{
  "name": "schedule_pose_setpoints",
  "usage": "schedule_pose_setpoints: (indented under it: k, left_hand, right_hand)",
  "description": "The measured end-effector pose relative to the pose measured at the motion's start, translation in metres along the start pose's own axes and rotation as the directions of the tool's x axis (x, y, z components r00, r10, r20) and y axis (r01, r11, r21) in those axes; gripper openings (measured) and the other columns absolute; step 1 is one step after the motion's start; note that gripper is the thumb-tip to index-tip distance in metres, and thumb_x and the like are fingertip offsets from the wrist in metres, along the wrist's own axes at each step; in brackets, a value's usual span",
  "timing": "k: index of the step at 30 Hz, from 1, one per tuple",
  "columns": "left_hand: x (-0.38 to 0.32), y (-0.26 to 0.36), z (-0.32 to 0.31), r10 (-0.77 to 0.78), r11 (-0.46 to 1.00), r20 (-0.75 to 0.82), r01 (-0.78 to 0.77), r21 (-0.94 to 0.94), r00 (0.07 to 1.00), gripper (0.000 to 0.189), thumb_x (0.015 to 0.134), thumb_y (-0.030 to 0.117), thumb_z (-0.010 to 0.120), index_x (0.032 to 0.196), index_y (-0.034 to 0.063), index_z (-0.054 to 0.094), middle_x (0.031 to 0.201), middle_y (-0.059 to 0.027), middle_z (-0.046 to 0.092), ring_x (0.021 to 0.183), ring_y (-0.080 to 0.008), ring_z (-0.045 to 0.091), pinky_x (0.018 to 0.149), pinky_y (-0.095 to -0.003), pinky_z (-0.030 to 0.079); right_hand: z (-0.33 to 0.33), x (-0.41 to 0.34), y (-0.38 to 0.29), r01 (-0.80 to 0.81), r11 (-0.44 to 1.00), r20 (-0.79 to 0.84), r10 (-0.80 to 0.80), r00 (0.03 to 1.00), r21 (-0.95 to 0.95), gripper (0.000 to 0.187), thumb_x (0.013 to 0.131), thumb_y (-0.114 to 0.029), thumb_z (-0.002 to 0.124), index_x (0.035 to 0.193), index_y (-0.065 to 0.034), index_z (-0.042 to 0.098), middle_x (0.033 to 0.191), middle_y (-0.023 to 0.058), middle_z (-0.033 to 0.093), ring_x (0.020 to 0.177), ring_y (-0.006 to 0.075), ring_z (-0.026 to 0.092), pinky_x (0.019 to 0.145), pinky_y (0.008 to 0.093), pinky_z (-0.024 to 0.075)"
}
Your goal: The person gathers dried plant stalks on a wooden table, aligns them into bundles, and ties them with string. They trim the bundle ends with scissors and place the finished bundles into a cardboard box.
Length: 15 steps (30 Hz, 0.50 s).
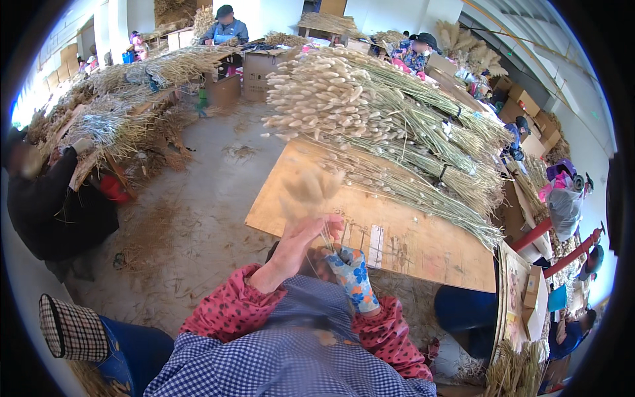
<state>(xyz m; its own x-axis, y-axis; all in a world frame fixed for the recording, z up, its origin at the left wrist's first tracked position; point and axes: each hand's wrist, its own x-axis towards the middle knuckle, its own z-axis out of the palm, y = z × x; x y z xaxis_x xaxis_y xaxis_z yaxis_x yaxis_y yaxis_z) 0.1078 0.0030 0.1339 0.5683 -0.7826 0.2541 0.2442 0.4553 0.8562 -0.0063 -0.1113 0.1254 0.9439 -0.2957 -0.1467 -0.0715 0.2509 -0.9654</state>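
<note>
A small bunch of dried bunny-tail grass (311,186), its fluffy heads blurred, stands up in front of my apron. Bare and bent at the wrist, my left hand (300,240) has its fingers around the thin stems just below the heads. Lower on the same stems, my right hand (349,273) grips them, wearing a floral fingerless glove; its fingertips are partly in shadow. Both hands are at the near edge of a plywood board (307,164). Loose stems of bunny-tail grass (397,173) lie across that board, next to a large pile of tied bundles (332,94).
Pencil-like marks and a white paper strip (376,246) are on the board's near side. A blue barrel (134,352) with a checked cloth item (74,327) stands at lower left. One person (49,203) works at a grass-laden table on the left; others sit farther back.
</note>
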Motion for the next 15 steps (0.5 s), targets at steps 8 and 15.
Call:
schedule_pose_setpoints:
  k: [8,15]
  left_hand:
    - [0.0042,-0.0069,0.0014,0.133,0.986,0.001,-0.132,0.106,0.991,0.045,0.102,0.033,0.038,0.124,-0.0027,0.055,0.116,-0.0131,0.062,0.105,-0.0192,0.057,0.095,-0.034,0.043]
    - [0.0075,0.0001,0.0041,0.198,0.977,-0.061,-0.192,0.093,0.978,0.044,0.103,0.032,0.034,0.119,-0.0021,0.057,0.112,-0.0133,0.064,0.1,-0.0207,0.06,0.092,-0.035,0.044]
  right_hand:
    - [0.0003,-0.0034,0.001,-0.051,0.998,-0.095,0.048,0.994,-0.032,0.027,0.092,-0.014,0.059,0.108,0.0076,0.061,0.091,0.0115,0.065,0.071,0.0143,0.063,0.055,0.023,0.0489]
    - [-0.0013,-0.0104,-0.0024,0.05,0.999,-0.026,-0.05,0.998,0.002,0.027,0.094,-0.017,0.057,0.104,0.0081,0.061,0.082,0.0099,0.064,0.068,0.0136,0.061,0.057,0.0229,0.0495]
